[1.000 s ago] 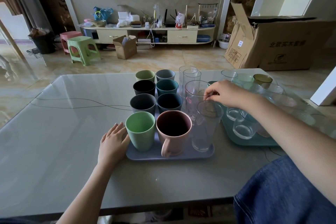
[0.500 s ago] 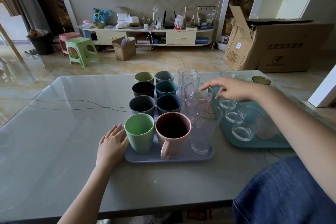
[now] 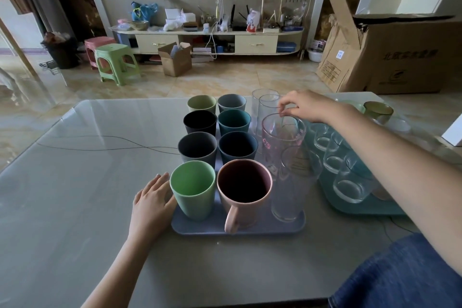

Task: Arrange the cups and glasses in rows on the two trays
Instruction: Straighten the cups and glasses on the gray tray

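Glasses stand in the blue tray; your right hand pinches the pink-printed glass at its rim. Your left hand rests flat, fingers straight, near the table's front edge.

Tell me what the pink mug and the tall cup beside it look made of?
The pink handled mug looks like matte plastic or wheat-straw composite: dull, speckled, no glare. The tall clear tumbler beside it is see-through with faint print; glass or clear plastic, hard to say.

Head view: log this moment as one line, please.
left hand: flat on table, touching blue tray | right hand: fingertips pinching rim of pink-print glass | teal tray: holds clear glasses
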